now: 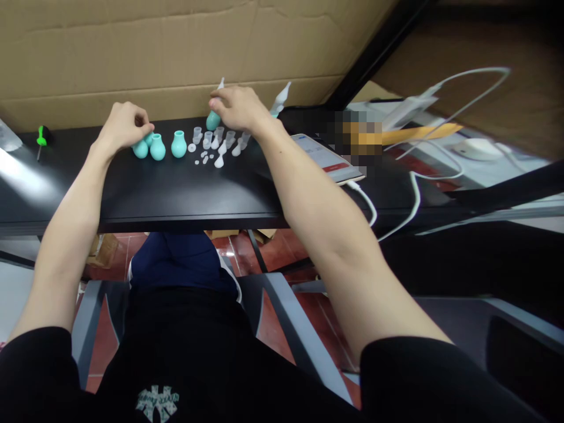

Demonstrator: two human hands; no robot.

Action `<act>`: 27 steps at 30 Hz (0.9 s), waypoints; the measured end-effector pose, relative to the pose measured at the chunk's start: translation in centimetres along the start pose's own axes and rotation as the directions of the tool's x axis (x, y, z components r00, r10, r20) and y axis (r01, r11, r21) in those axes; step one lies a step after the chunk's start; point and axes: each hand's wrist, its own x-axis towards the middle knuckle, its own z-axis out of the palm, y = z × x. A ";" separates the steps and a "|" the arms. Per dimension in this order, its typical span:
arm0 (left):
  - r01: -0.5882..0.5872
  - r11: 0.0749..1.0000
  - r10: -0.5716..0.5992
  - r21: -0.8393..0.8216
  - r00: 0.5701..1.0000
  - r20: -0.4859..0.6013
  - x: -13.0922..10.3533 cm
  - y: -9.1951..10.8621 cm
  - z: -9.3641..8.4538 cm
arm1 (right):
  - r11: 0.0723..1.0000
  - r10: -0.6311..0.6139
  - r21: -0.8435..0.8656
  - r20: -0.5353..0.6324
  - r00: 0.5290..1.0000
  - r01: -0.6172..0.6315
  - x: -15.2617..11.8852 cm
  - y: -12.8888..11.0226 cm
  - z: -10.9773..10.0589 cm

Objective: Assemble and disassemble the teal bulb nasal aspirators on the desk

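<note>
My left hand (123, 124) is closed in a pinch at the top of the teal rubber bulbs grouped at the left, and its fingers partly cover them. Beside it stand two more open-mouthed teal bulbs, a nearer one (157, 148) and another to its right (178, 145). Farther back, my right hand (238, 107) grips an upright teal bulb syringe (213, 121), whose white tip (221, 84) rises above the fingers. Between the hands lie several clear plastic cups (207, 139), white nozzles (219, 160) and small white discs (204, 154).
Behind my right wrist stands another white-tipped bulb syringe (282, 100). A tablet (328, 158) with a white cable (368, 202) lies to the right. On the black table (189, 194), a green-handled screwdriver (42, 138) sits far left. Cardboard (167, 59) walls the back.
</note>
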 end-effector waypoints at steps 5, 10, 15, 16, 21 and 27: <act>-0.016 0.997 0.013 -0.073 0.999 -0.038 0.1 -0.8 0.1 | 0.997 0.062 0.037 -0.044 0.997 -0.060 -0.6 -1.6 -0.6; -0.068 0.997 0.067 -0.041 0.997 -0.032 0.4 -1.7 0.2 | 0.959 -0.016 0.260 -0.344 0.939 0.112 -0.2 -2.2 -1.4; -0.091 0.996 0.090 -0.007 0.994 -0.059 0.1 -1.3 0.4 | 0.706 -0.142 0.518 -0.565 0.813 0.483 -0.2 -4.3 -2.2; -0.114 0.993 0.112 -0.020 0.991 -0.077 0.1 -1.2 0.5 | 0.642 -0.179 0.543 -0.580 0.794 0.541 -0.4 -4.9 -2.2; -0.244 0.954 0.220 -0.176 0.964 -0.147 -0.6 -0.2 0.7 | 0.518 -0.201 0.664 -0.520 0.831 0.540 -1.7 -7.4 -2.2; -0.082 0.989 0.065 -0.123 0.988 -0.138 -1.8 1.5 0.3 | 0.536 -0.093 0.728 -0.453 0.887 0.428 -1.6 -7.5 -2.3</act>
